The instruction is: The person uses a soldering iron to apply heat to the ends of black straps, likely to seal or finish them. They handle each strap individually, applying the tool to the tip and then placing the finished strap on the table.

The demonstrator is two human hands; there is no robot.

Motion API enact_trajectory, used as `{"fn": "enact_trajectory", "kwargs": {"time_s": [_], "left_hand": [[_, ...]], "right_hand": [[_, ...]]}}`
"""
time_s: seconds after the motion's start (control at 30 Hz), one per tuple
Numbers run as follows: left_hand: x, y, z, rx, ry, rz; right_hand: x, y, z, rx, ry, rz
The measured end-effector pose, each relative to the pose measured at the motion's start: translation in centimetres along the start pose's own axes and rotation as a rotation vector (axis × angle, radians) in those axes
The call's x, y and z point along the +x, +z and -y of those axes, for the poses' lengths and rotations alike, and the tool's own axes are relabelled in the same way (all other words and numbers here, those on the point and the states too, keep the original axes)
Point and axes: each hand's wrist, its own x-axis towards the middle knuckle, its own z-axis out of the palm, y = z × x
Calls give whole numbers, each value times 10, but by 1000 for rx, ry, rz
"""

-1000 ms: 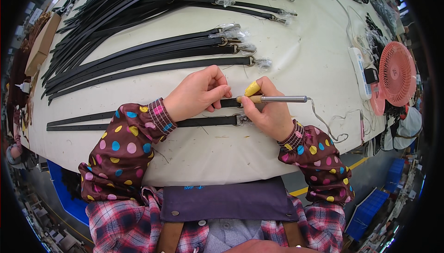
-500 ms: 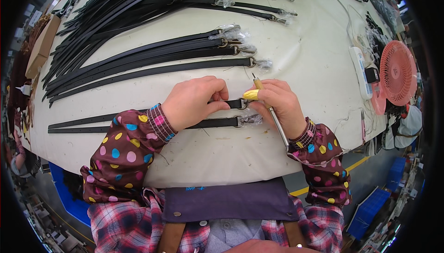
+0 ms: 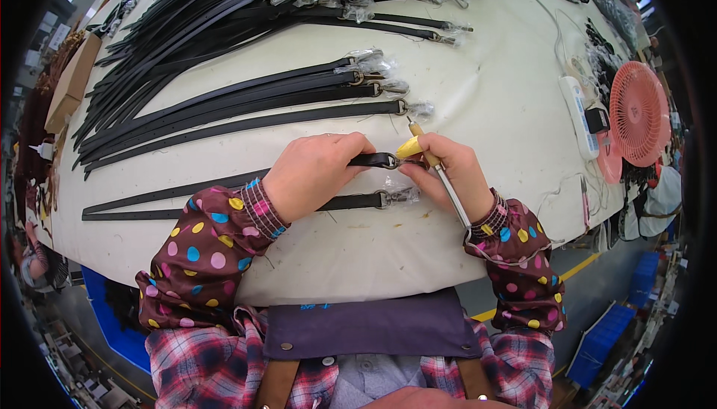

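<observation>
My left hand (image 3: 317, 166) grips a black strap (image 3: 372, 159) close to its end, thumb and fingers closed on it. A metal ring (image 3: 392, 160) sits at that end, facing my right hand (image 3: 454, 174). A slim corded pen-like tool (image 3: 447, 184), with a brass-coloured front and thin dark tip, lies through my right hand, tip pointing away from me. The same hand's thumb and fingertips pinch the metal fitting beyond the ring. A yellow finger cover (image 3: 408, 147) wraps one fingertip. Just nearer, a second black strap (image 3: 357, 201) lies flat, its fitting in clear plastic (image 3: 403, 194).
Several black straps (image 3: 299, 100) lie side by side beyond my hands, before a large strap pile (image 3: 194, 17). At right stand a pink fan (image 3: 639, 114) and a white power strip (image 3: 579, 114). The tool's thin cord (image 3: 515, 262) runs over my right sleeve.
The strap's end has risen slightly and tilted in my hands. My right fingers have moved from beside the ring to pinch its fitting. The tool has shifted slightly nearer.
</observation>
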Motion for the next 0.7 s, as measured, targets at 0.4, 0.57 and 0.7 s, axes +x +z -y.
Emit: {"fn": "enact_trajectory", "kwargs": {"time_s": [0.4,0.57,0.7], "left_hand": [[7,-23,12,-610,-314,475],[6,-19,11,-725,-379,379],[9,-14,7,-662,-357,338]], "right_hand": [[2,4,1,-14,-82,-41],[1,6,-1,-29,-91,-48],[0,5,-1,-47,-104,-63]]}}
